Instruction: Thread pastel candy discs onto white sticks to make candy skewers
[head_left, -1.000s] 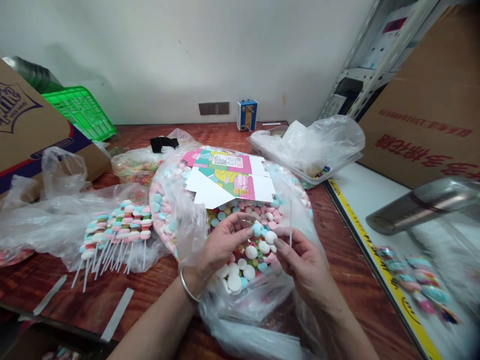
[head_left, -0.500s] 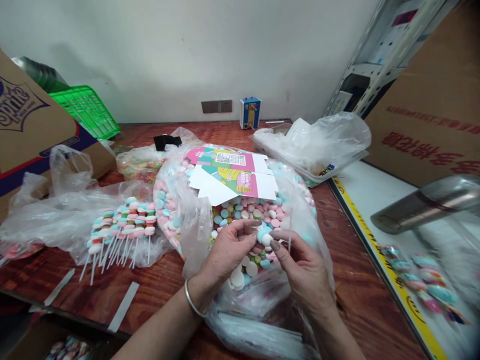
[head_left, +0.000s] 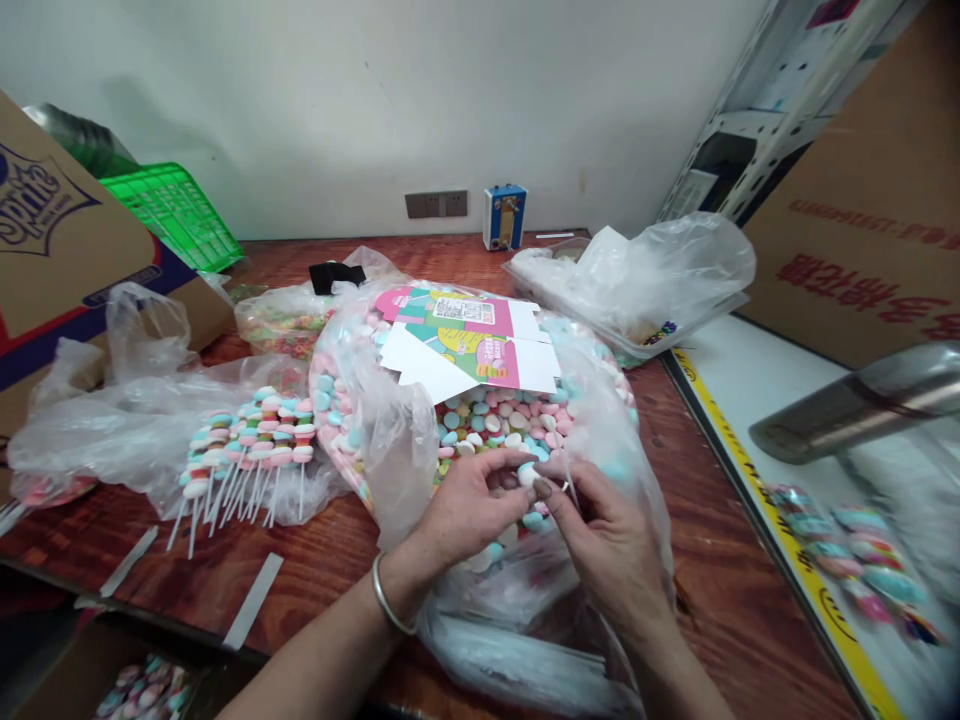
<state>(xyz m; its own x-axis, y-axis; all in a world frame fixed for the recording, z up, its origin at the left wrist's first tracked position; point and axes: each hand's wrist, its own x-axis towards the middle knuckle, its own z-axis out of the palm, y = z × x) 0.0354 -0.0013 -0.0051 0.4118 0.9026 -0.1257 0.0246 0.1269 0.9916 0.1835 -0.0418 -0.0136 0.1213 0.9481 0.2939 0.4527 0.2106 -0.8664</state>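
Observation:
Over a big clear bag [head_left: 397,440] of pastel candies, my two hands meet at the fingertips. My left hand [head_left: 469,505] is closed, thumb and fingers pinching a pale blue and white candy [head_left: 528,474]. My right hand [head_left: 611,530] is closed too, its fingertips against the same candy; a thin white stick [head_left: 571,478] shows between its fingers. How far the stick goes into the candy is hidden. Loose pink, blue and white candies [head_left: 510,422] lie just beyond. A printed colourful card box [head_left: 472,340], folded flat, rests on the bag.
Left of the bag, finished-looking candy skewers [head_left: 255,440] lie on plastic. A bundle of white sticks [head_left: 525,665] in plastic sits at the front. A plastic tub [head_left: 637,340] stands back right, a steel flask [head_left: 855,400] farther right. A Sprite carton [head_left: 75,230] is at left.
Both hands have drawn slightly closer around the candy, with the right fingers now covering more of it. The whole view has shifted slightly; the surrounding things stay put.

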